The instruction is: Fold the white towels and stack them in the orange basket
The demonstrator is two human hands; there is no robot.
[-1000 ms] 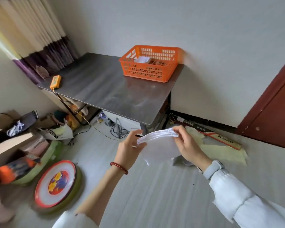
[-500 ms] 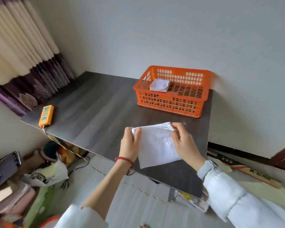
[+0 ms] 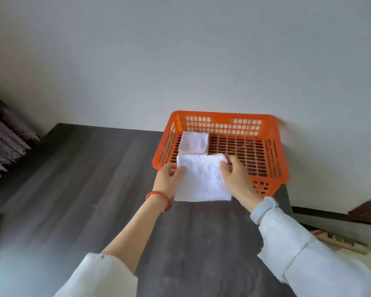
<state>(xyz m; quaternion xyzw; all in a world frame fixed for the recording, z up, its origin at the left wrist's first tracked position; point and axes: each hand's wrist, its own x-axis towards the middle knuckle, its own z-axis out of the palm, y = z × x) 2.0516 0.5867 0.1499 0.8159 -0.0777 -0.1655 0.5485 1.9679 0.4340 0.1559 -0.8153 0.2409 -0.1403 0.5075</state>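
Both hands, left (image 3: 169, 181) & right (image 3: 237, 179), pinch folded towel (image 3: 202, 181) over basket (image 3: 274, 168) rim.

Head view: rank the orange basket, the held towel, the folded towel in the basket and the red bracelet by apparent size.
1. orange basket
2. held towel, though nearer the camera
3. folded towel inside the basket
4. red bracelet

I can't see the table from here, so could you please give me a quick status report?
Both hands, left and right, pinching the folded white towel at the orange basket's near rim. One folded towel already inside. Nothing in the way.
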